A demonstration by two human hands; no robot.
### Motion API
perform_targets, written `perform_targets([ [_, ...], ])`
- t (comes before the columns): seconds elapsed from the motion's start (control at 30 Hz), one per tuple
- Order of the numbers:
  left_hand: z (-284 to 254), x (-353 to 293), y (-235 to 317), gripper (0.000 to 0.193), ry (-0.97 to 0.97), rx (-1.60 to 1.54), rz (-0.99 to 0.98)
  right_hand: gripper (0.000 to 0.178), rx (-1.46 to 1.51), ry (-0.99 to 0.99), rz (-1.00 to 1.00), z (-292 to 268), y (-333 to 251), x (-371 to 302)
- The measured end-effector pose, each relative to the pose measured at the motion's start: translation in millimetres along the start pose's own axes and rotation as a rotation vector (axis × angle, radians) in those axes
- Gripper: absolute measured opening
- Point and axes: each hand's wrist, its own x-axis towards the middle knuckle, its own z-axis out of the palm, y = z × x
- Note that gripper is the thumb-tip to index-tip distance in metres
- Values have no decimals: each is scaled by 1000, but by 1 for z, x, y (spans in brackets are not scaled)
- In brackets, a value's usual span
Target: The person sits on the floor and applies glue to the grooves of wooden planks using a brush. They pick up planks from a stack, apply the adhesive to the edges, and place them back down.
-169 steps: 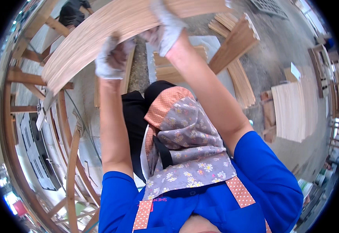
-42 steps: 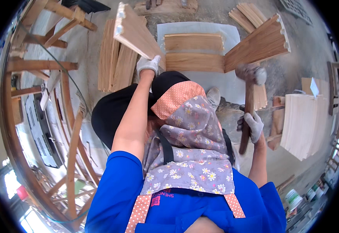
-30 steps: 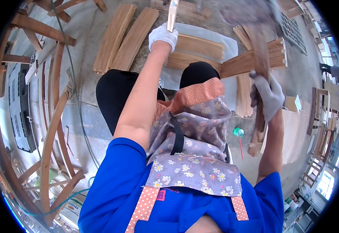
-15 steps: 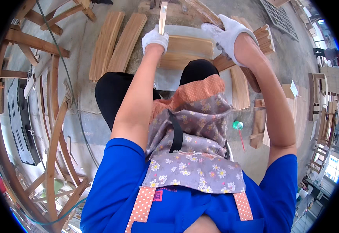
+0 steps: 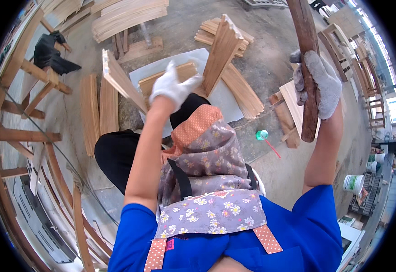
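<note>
My left hand (image 5: pixel 174 87), in a white glove, is open, with thumb and forefinger spread apart. It is between two upright wooden boards: a pale left board (image 5: pixel 123 81), close beside the wrist, and a browner right board (image 5: pixel 223 54), just beyond the thumb. Under the hand, a flat wooden panel (image 5: pixel 186 71) lies on a white sheet (image 5: pixel 195 55) on the floor. Off to the right, my right hand (image 5: pixel 322 84), in a greyish glove, is closed around a thick, dark wooden stick (image 5: pixel 310 72). The stick is raised nearly upright, its top cut off by the frame.
Loose boards (image 5: pixel 99 113) lie left of the sheet, and a stack of boards (image 5: pixel 243 90) lies right of it. A green container (image 5: pixel 261 135) with a red stick is on the floor near my knee. Wooden frames (image 5: pixel 25 133) line the left side; a white bucket (image 5: pixel 353 184) stands right.
My right hand has moved right and nearer, carrying the stick. My left hand has let go of the upright board's edge and opened. The whole view has shifted, showing more floor ahead.
</note>
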Motion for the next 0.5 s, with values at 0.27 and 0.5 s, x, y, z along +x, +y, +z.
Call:
perform_targets([
  [0.27, 109, 119, 76, 122, -10, 153, 28, 41, -141, 50, 350, 5, 35, 17],
  [0.5, 153, 144, 51, 90, 56, -2, -95, 45, -410, 140, 27, 9, -11, 29],
])
